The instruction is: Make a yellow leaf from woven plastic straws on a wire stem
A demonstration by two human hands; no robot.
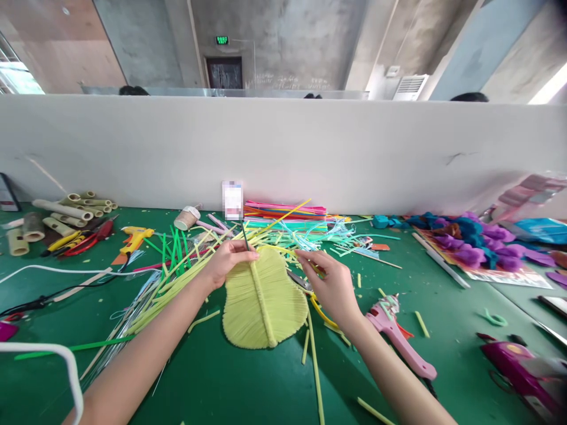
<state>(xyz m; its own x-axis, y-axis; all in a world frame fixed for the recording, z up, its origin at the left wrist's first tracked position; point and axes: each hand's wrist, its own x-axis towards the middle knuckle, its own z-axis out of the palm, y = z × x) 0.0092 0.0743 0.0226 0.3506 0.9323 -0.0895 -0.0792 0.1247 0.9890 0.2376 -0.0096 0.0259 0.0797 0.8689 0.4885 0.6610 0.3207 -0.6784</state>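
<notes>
A broad yellow-green leaf (243, 313) made of chenille stems, with a thick ridge down its middle, is upright to slightly tilted in front of me. My left hand (228, 261) pinches it at the top, around the base of a thin dark stem (245, 235). At the leaf's upper right edge, my right hand (331, 284) has thumb and fingers closed on a yellow-green chenille stem (287, 252). Yellow-handled scissors (323, 314) lie just under the right hand, partly hidden by it.
Loose chenille stems (153, 304) spread left of the leaf, with bundled coloured ones (287, 209) behind. A yellow glue gun (135, 239) lies left, a pink one (403, 342) right. Bamboo pieces (66, 212), purple-and-teal flowers (478, 245) and a white partition (283, 147) surround the green table.
</notes>
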